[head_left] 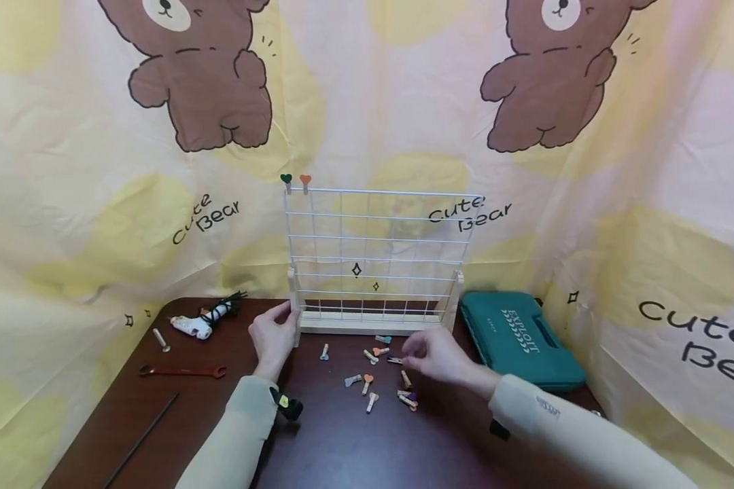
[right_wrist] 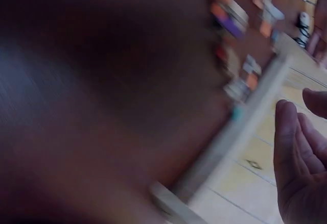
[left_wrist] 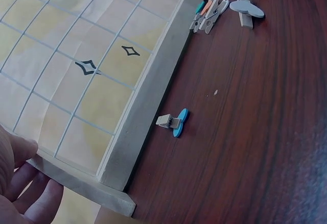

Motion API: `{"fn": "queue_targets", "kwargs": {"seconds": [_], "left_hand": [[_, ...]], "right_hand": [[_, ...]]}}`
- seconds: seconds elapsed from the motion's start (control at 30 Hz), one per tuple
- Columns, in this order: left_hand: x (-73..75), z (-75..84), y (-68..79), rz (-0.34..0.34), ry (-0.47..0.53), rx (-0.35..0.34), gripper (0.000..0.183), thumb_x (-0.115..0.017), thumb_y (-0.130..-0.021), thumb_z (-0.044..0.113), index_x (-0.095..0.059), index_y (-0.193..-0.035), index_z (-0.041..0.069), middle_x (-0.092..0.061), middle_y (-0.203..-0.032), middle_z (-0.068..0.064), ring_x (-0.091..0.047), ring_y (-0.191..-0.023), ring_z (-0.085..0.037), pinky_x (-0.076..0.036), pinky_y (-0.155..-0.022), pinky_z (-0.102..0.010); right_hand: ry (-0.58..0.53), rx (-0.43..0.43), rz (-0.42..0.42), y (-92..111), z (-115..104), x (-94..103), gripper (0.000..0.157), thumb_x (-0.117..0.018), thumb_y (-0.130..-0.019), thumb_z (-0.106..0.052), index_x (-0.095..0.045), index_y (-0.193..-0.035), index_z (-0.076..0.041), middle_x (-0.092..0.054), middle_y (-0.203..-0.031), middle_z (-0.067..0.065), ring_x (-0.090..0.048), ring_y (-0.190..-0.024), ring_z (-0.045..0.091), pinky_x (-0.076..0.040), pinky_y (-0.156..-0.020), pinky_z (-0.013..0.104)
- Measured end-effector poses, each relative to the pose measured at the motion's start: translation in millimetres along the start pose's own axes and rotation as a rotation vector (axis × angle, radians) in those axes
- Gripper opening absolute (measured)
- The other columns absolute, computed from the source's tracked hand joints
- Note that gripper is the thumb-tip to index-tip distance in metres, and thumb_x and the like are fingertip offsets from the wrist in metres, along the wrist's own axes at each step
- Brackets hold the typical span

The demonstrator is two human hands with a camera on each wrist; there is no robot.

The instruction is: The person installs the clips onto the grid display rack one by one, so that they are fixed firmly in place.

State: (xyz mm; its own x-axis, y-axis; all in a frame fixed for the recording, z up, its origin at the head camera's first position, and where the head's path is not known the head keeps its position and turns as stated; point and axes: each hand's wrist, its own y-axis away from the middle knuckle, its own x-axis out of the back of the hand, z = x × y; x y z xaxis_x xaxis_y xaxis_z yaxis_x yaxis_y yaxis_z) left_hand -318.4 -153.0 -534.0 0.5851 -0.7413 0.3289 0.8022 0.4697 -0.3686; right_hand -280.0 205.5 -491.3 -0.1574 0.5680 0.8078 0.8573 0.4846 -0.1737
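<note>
A white wire grid stands upright in a pale wooden stand. My left hand grips the stand's left post, thumb on one face and fingers on the other. On the grid's top left sit a green heart clothespin and an orange heart clothespin. My right hand is over the loose small clothespins, beside a dark purple one. Its thumb and fingers are apart with nothing between them in the right wrist view. A blue-topped clothespin lies near the stand's base.
Several more clothespins are scattered on the dark table. A green tool case lies at right. At left are a white glue gun, a bolt, a red wrench and a thin black rod. Bear-print cloth hangs behind.
</note>
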Motion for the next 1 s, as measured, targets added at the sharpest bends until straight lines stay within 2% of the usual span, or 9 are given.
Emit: {"fn": "queue_targets", "kwargs": {"seconds": [0.13,0.27,0.4,0.53,0.67,0.83,0.93,1.0], "left_hand": [[-0.3,0.6,-0.4,0.009,0.0,-0.002,0.026,-0.086,-0.091,0.023,-0.084,-0.116,0.014,-0.081,-0.109,-0.012,-0.071,-0.11,-0.035,-0.052,-0.096,-0.051],[0.2,1.5,-0.6,0.027,-0.005,0.0,0.026,-0.086,-0.09,0.023,-0.085,-0.114,0.014,-0.081,-0.107,-0.012,-0.071,-0.107,-0.036,-0.053,-0.093,-0.051],[-0.3,1.7,0.0,0.02,-0.006,0.007,0.026,-0.086,-0.09,0.023,-0.085,-0.114,0.014,-0.081,-0.107,-0.013,-0.071,-0.106,-0.036,-0.054,-0.092,-0.051],[-1.2,2.1,-0.1,0.018,-0.006,0.011,0.026,-0.086,-0.09,0.023,-0.085,-0.114,0.015,-0.081,-0.107,-0.013,-0.071,-0.107,-0.036,-0.054,-0.092,-0.051],[-1.4,2.2,0.6,0.012,-0.003,0.016,0.026,-0.085,-0.09,0.023,-0.085,-0.115,0.014,-0.081,-0.107,-0.013,-0.069,-0.108,-0.036,-0.053,-0.093,-0.052],[-1.1,2.3,1.1,0.005,0.01,0.022,0.025,-0.085,-0.091,0.023,-0.085,-0.115,0.015,-0.081,-0.107,-0.012,-0.07,-0.107,-0.035,-0.053,-0.092,-0.051],[-1.1,2.0,1.2,0.004,0.016,0.021,0.025,-0.085,-0.091,0.023,-0.085,-0.114,0.015,-0.081,-0.106,-0.012,-0.07,-0.106,-0.035,-0.053,-0.092,-0.051],[-0.9,1.8,1.0,0.006,0.016,0.02,0.025,-0.086,-0.09,0.023,-0.085,-0.114,0.015,-0.081,-0.106,-0.012,-0.07,-0.106,-0.036,-0.052,-0.092,-0.051]], "right_hand": [[0.005,-0.092,-0.034,12.1,10.5,-20.2,0.01,-0.089,-0.086,-0.017,-0.079,-0.088,-0.016,-0.071,-0.07,-0.013,-0.063,-0.061,0.003,-0.051,-0.058,0.025],[0.019,-0.13,-0.013,12.8,12.8,-30.7,0.017,-0.091,-0.083,-0.02,-0.075,-0.079,-0.02,-0.068,-0.066,-0.013,-0.061,-0.059,0.003,-0.05,-0.058,0.025],[0.054,-0.128,0.0,12.1,14.5,-36.8,0.019,-0.092,-0.08,-0.017,-0.074,-0.076,-0.02,-0.067,-0.065,-0.016,-0.061,-0.059,0.0,-0.05,-0.061,0.025],[0.096,-0.112,-0.011,10.6,15.9,-38.4,0.015,-0.09,-0.08,-0.013,-0.076,-0.082,-0.019,-0.066,-0.066,-0.018,-0.06,-0.062,-0.001,-0.051,-0.067,0.029],[0.118,-0.11,-0.03,6.3,18.5,-36.0,0.015,-0.087,-0.083,-0.013,-0.076,-0.086,-0.023,-0.065,-0.069,-0.018,-0.059,-0.064,0.001,-0.05,-0.067,0.031],[0.041,-0.04,-0.032,2.4,22.1,-30.4,0.015,-0.085,-0.083,-0.008,-0.077,-0.088,-0.02,-0.065,-0.07,-0.014,-0.059,-0.062,0.003,-0.049,-0.061,0.026],[-0.048,0.013,-0.035,1.2,23.5,-28.3,0.014,-0.083,-0.083,-0.002,-0.079,-0.088,-0.014,-0.068,-0.076,-0.009,-0.062,-0.064,0.003,-0.052,-0.061,0.025],[-0.103,0.015,-0.043,0.8,23.8,-27.1,0.013,-0.082,-0.084,0.001,-0.081,-0.089,-0.011,-0.07,-0.08,-0.006,-0.064,-0.065,0.006,-0.055,-0.06,0.026]]}}
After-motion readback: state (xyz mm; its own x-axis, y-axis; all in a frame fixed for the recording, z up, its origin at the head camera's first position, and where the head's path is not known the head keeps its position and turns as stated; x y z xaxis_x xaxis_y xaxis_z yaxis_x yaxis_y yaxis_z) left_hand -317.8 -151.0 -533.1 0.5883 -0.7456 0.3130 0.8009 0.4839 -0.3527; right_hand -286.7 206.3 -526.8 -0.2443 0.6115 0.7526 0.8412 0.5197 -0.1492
